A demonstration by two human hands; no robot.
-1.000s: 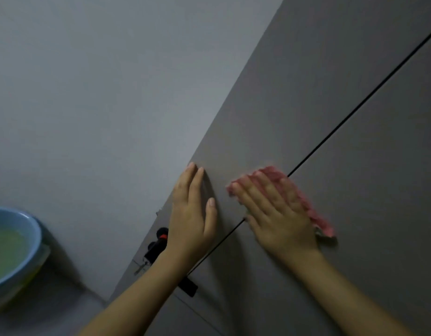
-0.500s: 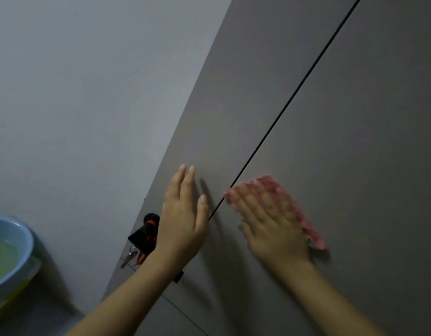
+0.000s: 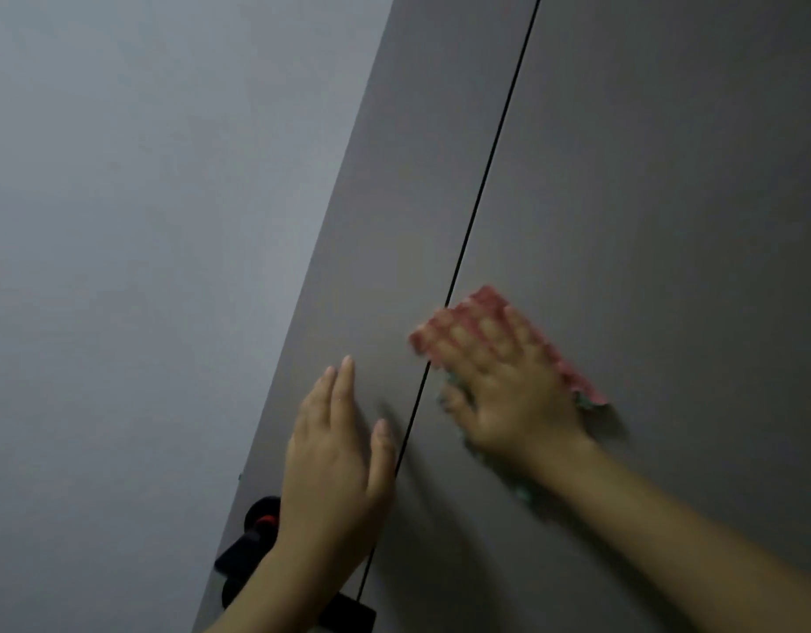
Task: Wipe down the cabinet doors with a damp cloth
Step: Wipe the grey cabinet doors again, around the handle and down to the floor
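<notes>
Two grey cabinet doors fill the right of the view, a left door (image 3: 394,249) and a right door (image 3: 668,198), split by a thin dark gap. A pink cloth (image 3: 467,312) lies flat against the doors, across the gap. My right hand (image 3: 508,390) presses the cloth with straight, spread fingers and is blurred by motion. My left hand (image 3: 335,463) rests flat on the left door, fingers straight, just left of the gap.
A black handle with a red part (image 3: 257,532) sits on the left door's edge below my left hand. A pale grey wall (image 3: 143,267) takes up the left side.
The view has swung so the door gap now runs steeper. My right hand has slid the cloth up and left onto the gap. The blue basin at the lower left has left the view.
</notes>
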